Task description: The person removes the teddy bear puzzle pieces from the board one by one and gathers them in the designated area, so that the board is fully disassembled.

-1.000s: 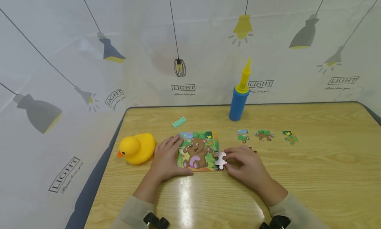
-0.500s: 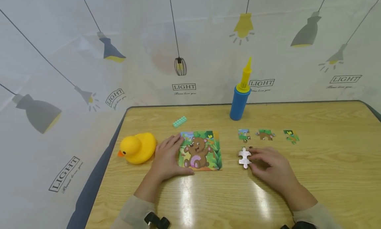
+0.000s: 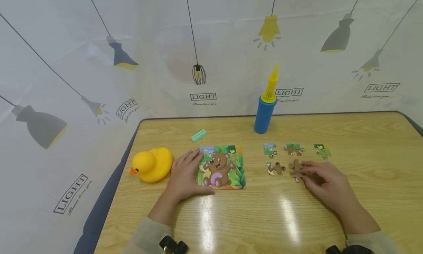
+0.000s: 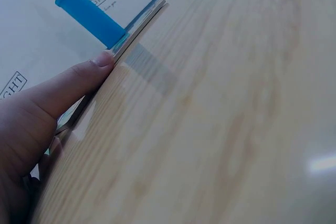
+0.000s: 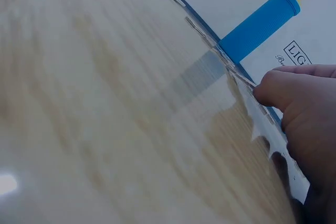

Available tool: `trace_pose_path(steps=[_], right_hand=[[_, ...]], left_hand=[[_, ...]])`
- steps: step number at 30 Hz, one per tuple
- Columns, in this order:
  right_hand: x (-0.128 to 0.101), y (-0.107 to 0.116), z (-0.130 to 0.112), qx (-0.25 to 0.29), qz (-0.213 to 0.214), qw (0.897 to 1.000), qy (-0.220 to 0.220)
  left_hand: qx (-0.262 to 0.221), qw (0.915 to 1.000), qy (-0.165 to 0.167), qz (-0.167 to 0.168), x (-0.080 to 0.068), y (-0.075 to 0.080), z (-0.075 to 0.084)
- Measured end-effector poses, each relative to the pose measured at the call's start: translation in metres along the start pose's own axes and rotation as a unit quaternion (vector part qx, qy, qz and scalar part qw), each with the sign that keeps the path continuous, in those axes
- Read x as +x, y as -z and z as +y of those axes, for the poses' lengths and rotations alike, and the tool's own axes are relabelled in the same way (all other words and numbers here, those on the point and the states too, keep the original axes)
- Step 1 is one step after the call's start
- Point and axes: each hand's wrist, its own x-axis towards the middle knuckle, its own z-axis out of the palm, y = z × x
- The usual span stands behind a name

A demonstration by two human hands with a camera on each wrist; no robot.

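In the head view my left hand [image 3: 187, 177] rests on the table at the left side of a square bear-picture board [image 3: 219, 167]. Its fingers lie along the left edge and its straight thumb along the front edge; the left wrist view shows the thumb [image 4: 86, 80] at that edge. To the right, my right hand [image 3: 327, 184] pinches a brown jigsaw piece [image 3: 296, 169] low over the table, thumb in front and fingers behind. Another jigsaw piece [image 3: 275, 169] lies just left of it. Behind them is a row of three pieces, the middle one [image 3: 294, 149] brown and green.
A yellow rubber duck [image 3: 153, 164] sits left of my left hand. Behind the board lies a mint-green toy brick [image 3: 199, 135]. The blue hand pump [image 3: 265, 112] with a yellow nozzle stands upright near the wooden table's [image 3: 373, 151] back edge, before a printed backdrop.
My right hand has carried the jigsaw piece rightward from the board's right edge to beside the other pieces, uncovering the piece at the front left. The left hand has stayed put.
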Motion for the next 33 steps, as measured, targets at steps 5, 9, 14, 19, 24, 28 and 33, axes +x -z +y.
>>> trace_pose_path(steps=[5, 9, 14, 19, 24, 28, 33], right_hand=[[0.0006, 0.0005, -0.0017, -0.012, -0.012, 1.000, -0.003], [0.0003, 0.0004, -0.0044, -0.021, -0.019, 0.999, -0.024], [-0.0003, 0.0005, -0.0048, -0.025, -0.029, 0.998, -0.050], [-0.0006, 0.0022, -0.0022, -0.030, -0.037, 0.997, -0.066], [0.0020, 0.0017, -0.0005, -0.026, -0.053, 0.996, -0.073], [0.0046, 0.0006, -0.0006, -0.020, -0.064, 0.995, -0.067], [0.0042, 0.0001, -0.0015, -0.021, -0.060, 0.994, -0.088]], left_hand=[[-0.001, 1.0000, 0.000, -0.003, -0.0004, 0.0007, 0.0009], [-0.002, 1.0000, 0.000, -0.004, -0.0004, 0.0016, 0.0019], [0.001, 1.0000, -0.002, -0.002, -0.0011, 0.0004, 0.0007], [0.000, 1.0000, -0.003, -0.002, -0.0010, 0.0002, 0.0006], [0.005, 1.0000, -0.005, 0.003, 0.0002, 0.0003, 0.0001], [0.007, 0.9999, -0.007, 0.008, 0.0004, 0.0004, -0.0004], [0.007, 0.9999, -0.006, 0.007, -0.0001, 0.0001, -0.0005]])
